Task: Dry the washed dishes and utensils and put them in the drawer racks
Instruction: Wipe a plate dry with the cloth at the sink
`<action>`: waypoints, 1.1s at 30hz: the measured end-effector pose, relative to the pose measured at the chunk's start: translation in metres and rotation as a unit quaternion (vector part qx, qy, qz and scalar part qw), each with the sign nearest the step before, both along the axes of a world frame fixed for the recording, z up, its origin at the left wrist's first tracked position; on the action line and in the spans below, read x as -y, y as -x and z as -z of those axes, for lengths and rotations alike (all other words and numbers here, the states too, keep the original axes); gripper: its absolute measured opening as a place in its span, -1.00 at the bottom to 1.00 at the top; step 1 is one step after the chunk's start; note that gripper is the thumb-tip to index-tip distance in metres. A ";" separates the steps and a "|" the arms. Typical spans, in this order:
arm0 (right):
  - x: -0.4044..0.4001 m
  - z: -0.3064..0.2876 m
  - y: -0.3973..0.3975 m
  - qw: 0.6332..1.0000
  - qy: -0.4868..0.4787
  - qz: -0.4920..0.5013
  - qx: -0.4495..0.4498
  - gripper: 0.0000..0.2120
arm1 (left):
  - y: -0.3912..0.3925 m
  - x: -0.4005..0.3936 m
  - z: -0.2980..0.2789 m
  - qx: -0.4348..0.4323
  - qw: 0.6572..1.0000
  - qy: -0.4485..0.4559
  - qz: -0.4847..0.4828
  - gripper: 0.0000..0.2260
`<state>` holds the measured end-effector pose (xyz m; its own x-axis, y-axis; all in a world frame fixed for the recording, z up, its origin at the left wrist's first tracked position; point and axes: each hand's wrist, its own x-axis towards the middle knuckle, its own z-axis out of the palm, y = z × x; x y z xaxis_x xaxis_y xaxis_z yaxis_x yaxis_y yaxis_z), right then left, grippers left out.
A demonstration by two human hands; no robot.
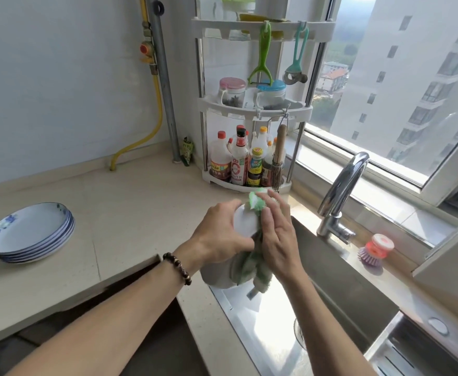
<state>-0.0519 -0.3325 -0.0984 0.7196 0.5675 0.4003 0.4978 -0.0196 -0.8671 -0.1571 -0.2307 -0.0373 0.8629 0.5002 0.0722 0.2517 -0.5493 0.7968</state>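
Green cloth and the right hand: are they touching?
Touching. The head view shows the right hand with straight fingers pressed flat on the green cloth, against the white dish gripped by the left hand.

One stack of plates (30,233), one cloth (252,256), two hanging peelers (261,58).

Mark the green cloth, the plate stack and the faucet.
green cloth (252,263): head view, on the bunched part hanging below the hands.
plate stack (28,226): head view, on the top plate's inner face.
faucet (343,185): head view, on the curved spout.
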 end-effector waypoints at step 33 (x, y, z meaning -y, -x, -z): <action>0.005 -0.018 -0.033 0.935 -0.035 0.053 -0.350 -0.65 | 0.009 -0.003 -0.005 0.044 0.995 -0.014 0.085 -0.52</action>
<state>-0.0190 -0.3378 -0.0802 0.8700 0.4680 -0.1552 -0.1928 0.0333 -0.9807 -0.1663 -0.2279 -0.0321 0.9249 0.3438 0.1626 0.0835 -0.6006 0.7952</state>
